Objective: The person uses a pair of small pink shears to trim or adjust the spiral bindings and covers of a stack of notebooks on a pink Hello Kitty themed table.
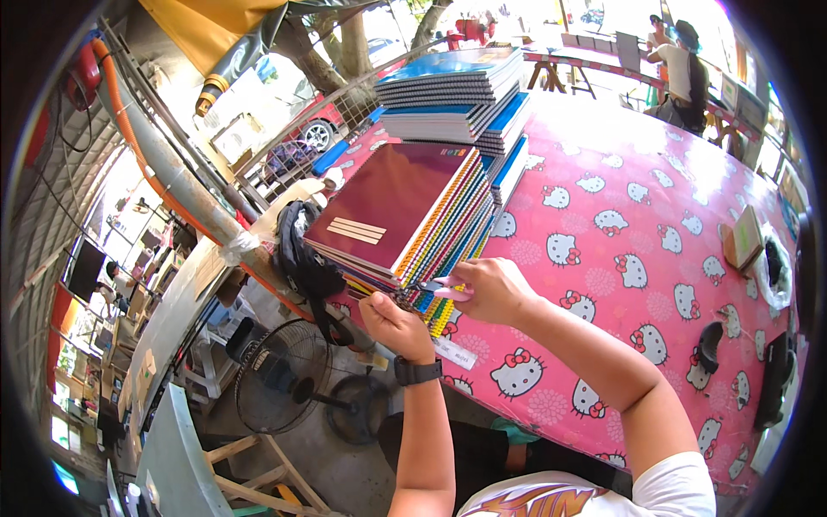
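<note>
A tall stack of spiral-bound notebooks [392,202] with a maroon cover on top stands at the table's left edge, coloured coils along its right side. At its near corner my right hand [495,290] is closed around a small pair of pliers [443,289] with pale pink handles. The pliers' metal jaws point left at the coil ends. My left hand [394,327], a dark watch on its wrist, is closed just below the same corner. Whatever lies between its fingers is hidden.
Another pile of spiral notebooks [452,82] with blue covers stands behind. A pink patterned cloth [594,250] covers the table. A black bag [301,246] hangs by a pole left of the stack, above a standing fan [280,375]. People [685,77] are at far tables.
</note>
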Demonstrator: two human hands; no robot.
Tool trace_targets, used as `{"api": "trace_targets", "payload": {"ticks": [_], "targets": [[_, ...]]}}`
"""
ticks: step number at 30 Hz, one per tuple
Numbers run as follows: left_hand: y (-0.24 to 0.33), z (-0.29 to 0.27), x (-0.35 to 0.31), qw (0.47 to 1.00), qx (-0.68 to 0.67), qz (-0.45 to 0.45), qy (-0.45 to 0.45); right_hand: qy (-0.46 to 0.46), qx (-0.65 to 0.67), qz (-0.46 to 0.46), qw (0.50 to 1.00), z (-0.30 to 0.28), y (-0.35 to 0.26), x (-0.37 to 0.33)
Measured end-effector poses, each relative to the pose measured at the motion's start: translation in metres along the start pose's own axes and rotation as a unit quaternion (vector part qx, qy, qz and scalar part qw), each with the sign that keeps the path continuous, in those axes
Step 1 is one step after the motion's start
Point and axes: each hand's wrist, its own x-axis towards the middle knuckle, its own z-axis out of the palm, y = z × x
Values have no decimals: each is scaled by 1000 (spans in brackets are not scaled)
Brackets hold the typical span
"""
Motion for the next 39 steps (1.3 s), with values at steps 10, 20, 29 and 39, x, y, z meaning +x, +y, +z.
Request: {"api": "trace_targets", "payload": {"ticks": [10, 20, 29, 39], "targets": [[8, 1, 0, 1000, -17, -3, 9, 119, -58, -60, 989, 11, -2, -9], [8, 1, 3, 1000, 4, 27, 12, 47, 11, -3, 999, 8, -9, -9], [7, -3, 5, 1000, 18, 2, -4, 108, -11, -23, 994, 13, -7, -16], [7, 0, 4, 999, 36, 13, 21, 103, -50, -15, 993, 12, -1, -19]]}}
